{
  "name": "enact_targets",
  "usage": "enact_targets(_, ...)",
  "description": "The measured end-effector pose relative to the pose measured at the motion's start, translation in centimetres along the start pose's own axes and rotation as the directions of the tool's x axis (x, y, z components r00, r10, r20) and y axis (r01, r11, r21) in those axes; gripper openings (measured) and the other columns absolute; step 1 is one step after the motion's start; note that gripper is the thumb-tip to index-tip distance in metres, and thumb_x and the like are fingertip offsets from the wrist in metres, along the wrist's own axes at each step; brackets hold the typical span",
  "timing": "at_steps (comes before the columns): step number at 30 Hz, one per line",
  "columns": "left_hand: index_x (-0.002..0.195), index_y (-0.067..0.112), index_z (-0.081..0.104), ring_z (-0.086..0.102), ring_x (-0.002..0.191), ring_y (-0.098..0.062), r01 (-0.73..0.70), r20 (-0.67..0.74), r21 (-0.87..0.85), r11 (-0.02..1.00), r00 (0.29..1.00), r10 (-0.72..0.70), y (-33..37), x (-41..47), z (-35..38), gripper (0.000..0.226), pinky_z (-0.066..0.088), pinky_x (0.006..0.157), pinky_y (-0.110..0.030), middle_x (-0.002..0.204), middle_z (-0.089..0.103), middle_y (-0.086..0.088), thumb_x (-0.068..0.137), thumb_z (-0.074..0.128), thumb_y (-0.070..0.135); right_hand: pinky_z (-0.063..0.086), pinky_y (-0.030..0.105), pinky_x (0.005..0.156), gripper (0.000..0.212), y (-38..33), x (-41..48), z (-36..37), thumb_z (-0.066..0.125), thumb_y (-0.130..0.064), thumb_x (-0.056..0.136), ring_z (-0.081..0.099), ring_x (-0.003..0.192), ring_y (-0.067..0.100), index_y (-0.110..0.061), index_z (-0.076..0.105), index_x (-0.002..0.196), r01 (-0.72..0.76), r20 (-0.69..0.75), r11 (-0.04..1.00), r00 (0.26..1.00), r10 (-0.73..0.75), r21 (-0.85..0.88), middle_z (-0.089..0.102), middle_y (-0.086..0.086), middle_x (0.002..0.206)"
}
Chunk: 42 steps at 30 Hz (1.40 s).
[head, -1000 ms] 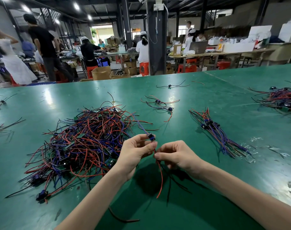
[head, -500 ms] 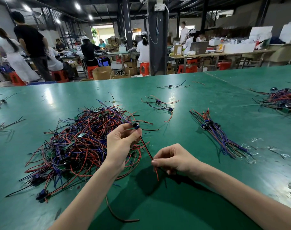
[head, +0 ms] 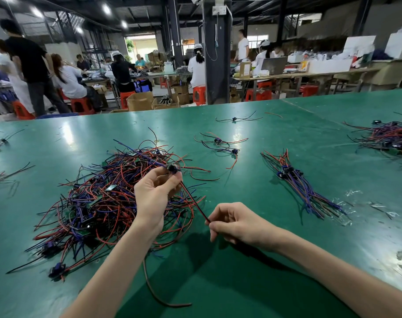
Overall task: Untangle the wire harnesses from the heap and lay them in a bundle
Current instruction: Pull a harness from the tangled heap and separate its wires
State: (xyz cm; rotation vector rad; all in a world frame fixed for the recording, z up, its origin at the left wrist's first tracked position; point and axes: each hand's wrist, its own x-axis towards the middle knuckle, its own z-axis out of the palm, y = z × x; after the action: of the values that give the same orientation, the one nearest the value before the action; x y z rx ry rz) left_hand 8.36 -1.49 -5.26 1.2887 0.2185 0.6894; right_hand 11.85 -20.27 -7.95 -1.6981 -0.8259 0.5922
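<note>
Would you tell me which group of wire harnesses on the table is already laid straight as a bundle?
The bundle right of the right hand: its wires lie parallel, unlike the tangled heap.

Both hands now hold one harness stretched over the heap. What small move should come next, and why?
Probably lift the left hand further, since its harness has purple wires running back into the heap, while the right hand pinches the red-black end. Then carry it to the bundle.

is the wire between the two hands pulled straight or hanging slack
Pulled straight. The red and black wire runs in a taut line from the left hand, raised over the heap, down to the right hand.
</note>
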Motion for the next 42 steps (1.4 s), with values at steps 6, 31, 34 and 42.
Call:
enact_targets(6,0.082,0.013,0.066,0.062,0.062,-0.005,0.018,-0.028,-0.025,1.0,0.999,-0.019,0.1,0.4,-0.4,0.015,0.053,0.059,-0.016,0.065,0.067,0.007,0.078,0.07,-0.001,0.036,0.016,0.04,0.004,-0.1,-0.2,-0.1,0.056,-0.004,0.092,0.042,0.04,0.007,-0.002,0.059,0.094,0.013,0.029,0.999,0.999,-0.012,-0.033,0.071,-0.002,0.072)
enact_targets(31,0.081,0.012,0.068,0.064,0.066,-0.007,-0.03,-0.013,0.019,0.999,0.999,0.03,0.1,0.1,-0.4,0.014,0.053,0.061,-0.017,0.069,0.069,0.003,0.078,0.071,-0.001,0.045,0.021,0.036,0.019,-1.0,-0.9,0.1,0.046,-0.006,0.097,0.049,0.042,0.006,-0.012,0.062,0.09,-0.089,0.175,0.995,0.98,0.096,-0.046,0.068,-0.002,0.075)
enact_targets(34,0.081,0.013,0.068,0.064,0.066,-0.008,-0.036,-0.006,0.038,0.999,0.999,0.037,0.0,0.0,-0.4,0.014,0.053,0.061,-0.016,0.069,0.069,0.002,0.078,0.072,-0.001,0.047,0.022,0.037,0.016,-1.0,-0.9,0.2,0.047,-0.007,0.097,0.05,0.043,0.007,-0.01,0.062,0.092,-0.095,0.179,0.995,0.979,0.101,-0.042,0.069,-0.002,0.074)
enact_targets(42,0.083,0.012,0.068,0.065,0.066,-0.008,-0.033,-0.003,0.055,0.998,0.999,0.033,-0.2,0.1,-0.4,0.014,0.053,0.062,-0.016,0.069,0.07,0.002,0.077,0.072,0.0,0.048,0.023,0.039,0.014,-1.2,-1.1,0.3,0.05,-0.003,0.093,0.053,0.046,0.007,-0.012,0.061,0.095,-0.094,0.194,0.995,0.976,0.1,-0.044,0.07,-0.001,0.079)
